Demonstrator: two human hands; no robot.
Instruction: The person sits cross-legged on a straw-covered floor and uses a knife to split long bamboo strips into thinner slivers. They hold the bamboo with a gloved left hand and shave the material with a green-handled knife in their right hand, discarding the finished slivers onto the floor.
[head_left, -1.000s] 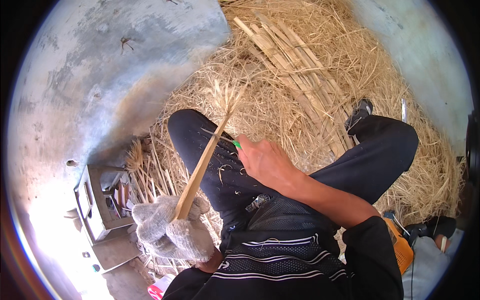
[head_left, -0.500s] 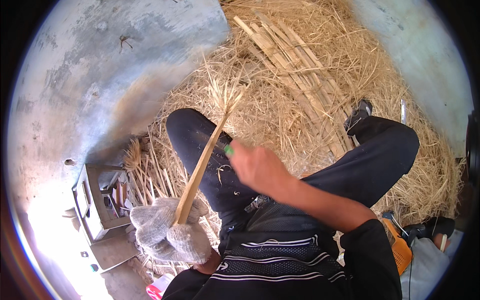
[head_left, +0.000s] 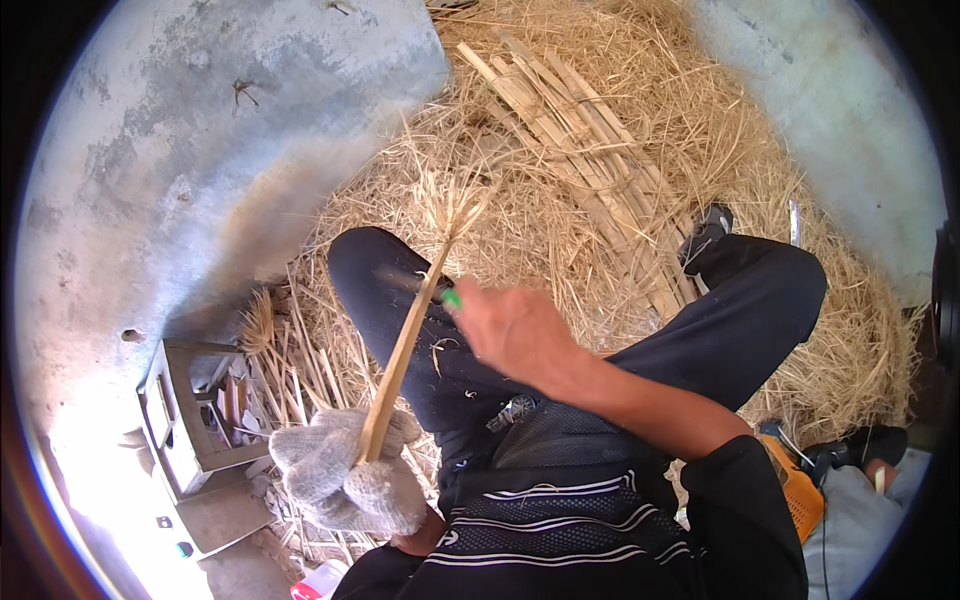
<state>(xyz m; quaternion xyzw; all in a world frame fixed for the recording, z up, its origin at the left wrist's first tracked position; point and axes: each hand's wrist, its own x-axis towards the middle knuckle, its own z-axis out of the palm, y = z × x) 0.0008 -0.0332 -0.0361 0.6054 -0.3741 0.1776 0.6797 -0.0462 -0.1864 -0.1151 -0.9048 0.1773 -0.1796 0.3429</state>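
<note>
My left hand (head_left: pixel 345 475), in a thick grey-white knitted glove, is closed round the lower end of a pale bamboo strip (head_left: pixel 402 350). The strip slants up over my left thigh, and its far tip is split into a spray of thin curled fibres (head_left: pixel 450 205). Bare and closed, my right hand (head_left: pixel 515 332) grips a knife by its green handle (head_left: pixel 452 298). Motion smears the blade, which lies at the strip's upper part. A small curl of shaving stands by the strip there.
Straw-like shavings (head_left: pixel 700 120) cover the floor around my crossed legs. Beyond them lies a bundle of flat strips (head_left: pixel 590 150). At left are frayed sticks (head_left: pixel 262 325), a wooden box frame (head_left: pixel 190 410) and a wall (head_left: pixel 230 160). An orange plastic object (head_left: pixel 800 497) sits lower right beside grey cloth.
The view has shifted slightly. My right hand stays close beside the strip's upper part, its blade still blurred. My left hand keeps its hold on the lower end.
</note>
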